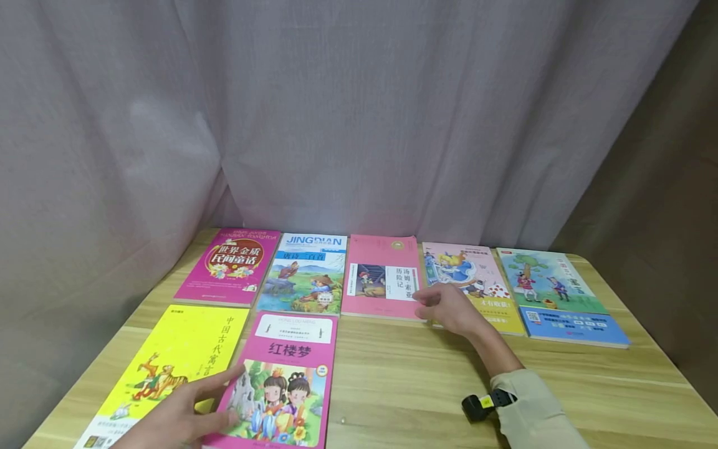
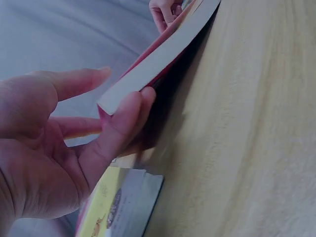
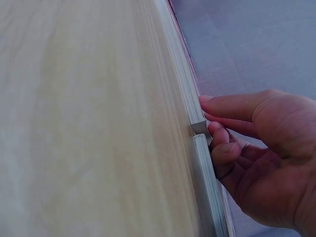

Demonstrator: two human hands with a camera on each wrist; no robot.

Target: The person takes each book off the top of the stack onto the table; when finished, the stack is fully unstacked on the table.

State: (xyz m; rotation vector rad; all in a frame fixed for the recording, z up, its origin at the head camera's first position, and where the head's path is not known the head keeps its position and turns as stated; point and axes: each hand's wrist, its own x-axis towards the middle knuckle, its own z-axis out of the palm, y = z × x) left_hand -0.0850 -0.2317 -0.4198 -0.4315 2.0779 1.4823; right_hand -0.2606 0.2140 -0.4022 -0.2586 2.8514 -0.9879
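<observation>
My left hand (image 1: 182,408) holds the lower left corner of a magenta book (image 1: 303,350) with two cartoon figures on its cover. In the left wrist view that book's page edge (image 2: 158,61) slants up off the table, with fingertips on both sides of the corner. A yellow book (image 1: 207,324) lies just left of it, partly under my left hand. Farther back, my right hand (image 1: 451,310) touches the right edge of a pink book (image 1: 381,249). Its fingers are loosely bent over the gap beside the Alice-style book (image 1: 499,318), and both books lie flat.
In the back row also lie a dark pink book (image 1: 193,277), a blue-and-white book (image 1: 286,265) and a green-and-blue book (image 1: 572,321). Grey curtain (image 1: 336,125) hangs behind the wooden table (image 1: 392,386). A black strap device (image 1: 479,406) sits at my right wrist.
</observation>
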